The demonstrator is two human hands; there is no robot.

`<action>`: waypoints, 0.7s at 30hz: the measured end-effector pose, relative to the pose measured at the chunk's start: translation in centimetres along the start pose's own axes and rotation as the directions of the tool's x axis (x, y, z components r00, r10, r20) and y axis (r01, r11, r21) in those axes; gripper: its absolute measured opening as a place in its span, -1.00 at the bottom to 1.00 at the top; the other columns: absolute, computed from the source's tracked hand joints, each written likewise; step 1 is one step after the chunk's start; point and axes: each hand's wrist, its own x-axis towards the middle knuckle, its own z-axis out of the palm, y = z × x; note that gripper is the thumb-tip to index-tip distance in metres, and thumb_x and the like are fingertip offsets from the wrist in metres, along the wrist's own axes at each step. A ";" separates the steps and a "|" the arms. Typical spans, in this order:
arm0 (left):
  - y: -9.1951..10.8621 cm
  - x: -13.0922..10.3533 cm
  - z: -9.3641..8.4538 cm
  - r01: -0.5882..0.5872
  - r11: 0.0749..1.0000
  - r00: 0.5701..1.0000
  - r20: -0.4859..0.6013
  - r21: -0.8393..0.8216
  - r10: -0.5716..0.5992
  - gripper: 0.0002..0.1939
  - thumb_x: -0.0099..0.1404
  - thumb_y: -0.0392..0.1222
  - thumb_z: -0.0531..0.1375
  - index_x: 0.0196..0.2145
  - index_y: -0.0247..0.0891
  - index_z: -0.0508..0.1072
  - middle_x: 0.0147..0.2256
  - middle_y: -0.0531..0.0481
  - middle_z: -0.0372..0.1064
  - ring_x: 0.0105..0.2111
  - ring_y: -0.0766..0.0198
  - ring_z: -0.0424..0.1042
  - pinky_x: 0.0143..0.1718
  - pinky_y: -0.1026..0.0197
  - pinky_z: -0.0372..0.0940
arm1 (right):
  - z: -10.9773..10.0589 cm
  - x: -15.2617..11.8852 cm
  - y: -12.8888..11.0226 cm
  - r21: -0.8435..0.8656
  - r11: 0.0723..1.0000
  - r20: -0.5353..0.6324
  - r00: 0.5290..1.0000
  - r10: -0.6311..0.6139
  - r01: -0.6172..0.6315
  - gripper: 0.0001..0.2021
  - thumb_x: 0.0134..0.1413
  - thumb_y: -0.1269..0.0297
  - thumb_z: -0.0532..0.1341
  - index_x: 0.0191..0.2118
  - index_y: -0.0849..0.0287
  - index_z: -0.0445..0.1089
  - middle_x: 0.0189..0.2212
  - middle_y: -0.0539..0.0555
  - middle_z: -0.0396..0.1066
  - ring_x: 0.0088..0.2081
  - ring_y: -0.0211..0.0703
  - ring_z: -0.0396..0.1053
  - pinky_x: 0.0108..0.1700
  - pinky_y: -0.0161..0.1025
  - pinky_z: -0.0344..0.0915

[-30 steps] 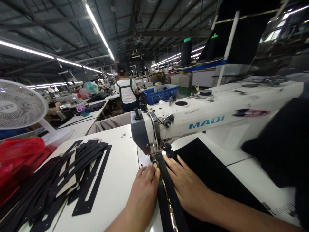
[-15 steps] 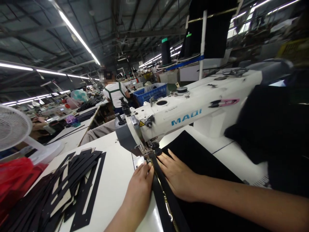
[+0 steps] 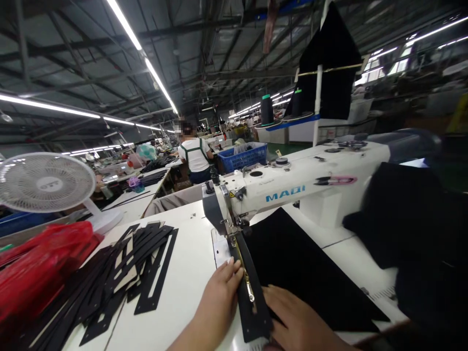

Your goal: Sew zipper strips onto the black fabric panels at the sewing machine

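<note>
A black strip with a gold zipper (image 3: 247,282) runs lengthwise from under the sewing machine's presser foot (image 3: 230,229) toward me. Its metal zipper pull lies on the strip near my hands. Bunched at the strip's left edge are the fingers of my left hand (image 3: 219,295), just short of the needle plate (image 3: 221,251). My right hand (image 3: 296,319) is closed round the right edge near the strip's near end, its thumb hidden. Black fabric (image 3: 292,258) spreads flat to the right of the strip, beneath the arm of the white sewing machine (image 3: 285,187).
Black slotted frames (image 3: 157,273) lie piled on the left of the table, beside a red plastic bag (image 3: 47,258) and a white fan (image 3: 47,183). Pink-handled thread snips (image 3: 338,180) rest on the machine. Beyond are a blue crate (image 3: 243,157) and a person (image 3: 195,153).
My right hand has come back from flat beside the presser foot to the strip's near end, fingers now curled. My left hand sits farther from the needle. The view has shifted.
</note>
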 end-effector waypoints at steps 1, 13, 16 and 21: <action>0.1 -0.2 0.1 0.024 1.000 1.000 -0.006 -0.009 -0.024 -0.56 0.16 -0.47 0.01 -0.02 -0.27 0.36 0.00 -0.14 0.34 0.01 0.10 0.33 -0.02 0.01 0.34 | 0.2 -0.3 -0.7 -0.028 0.999 -0.068 0.997 -0.039 0.038 -0.80 0.08 0.36 0.11 -0.20 0.26 0.41 -0.24 0.21 0.43 -0.15 -0.06 0.35 -0.05 -0.18 0.30; 1.6 -0.5 -0.1 -0.067 0.997 0.994 -0.079 0.035 0.070 -0.68 0.15 -0.47 0.03 -0.16 -0.39 0.43 -0.16 -0.23 0.45 -0.17 0.08 0.46 -0.04 -0.06 0.33 | 0.9 -0.1 -2.3 -0.200 0.962 0.012 0.983 -0.186 0.184 -0.73 -0.05 0.61 -0.02 -0.40 0.36 0.43 -0.50 0.23 0.43 -0.38 0.01 0.41 -0.26 -0.11 0.38; 1.4 -0.1 -0.2 -0.086 0.996 0.992 -0.086 0.028 0.089 -0.69 0.17 -0.47 0.02 -0.16 -0.38 0.43 -0.17 -0.21 0.46 -0.16 0.10 0.46 -0.01 -0.08 0.31 | 1.1 0.2 -1.8 -0.199 0.959 0.008 0.979 -0.205 0.202 -0.72 -0.05 0.60 -0.02 -0.40 0.37 0.44 -0.51 0.22 0.43 -0.40 0.01 0.40 -0.29 -0.12 0.39; 0.4 0.7 0.1 -0.045 0.999 0.998 -0.052 0.014 0.045 -0.67 0.16 -0.51 0.02 -0.17 -0.35 0.44 -0.17 -0.16 0.46 -0.16 0.11 0.46 0.01 -0.08 0.28 | 1.2 1.0 -0.8 -0.140 0.969 0.138 0.973 -0.186 0.205 -0.74 -0.04 0.59 -0.01 -0.39 0.37 0.43 -0.52 0.21 0.40 -0.44 -0.05 0.36 -0.34 -0.16 0.37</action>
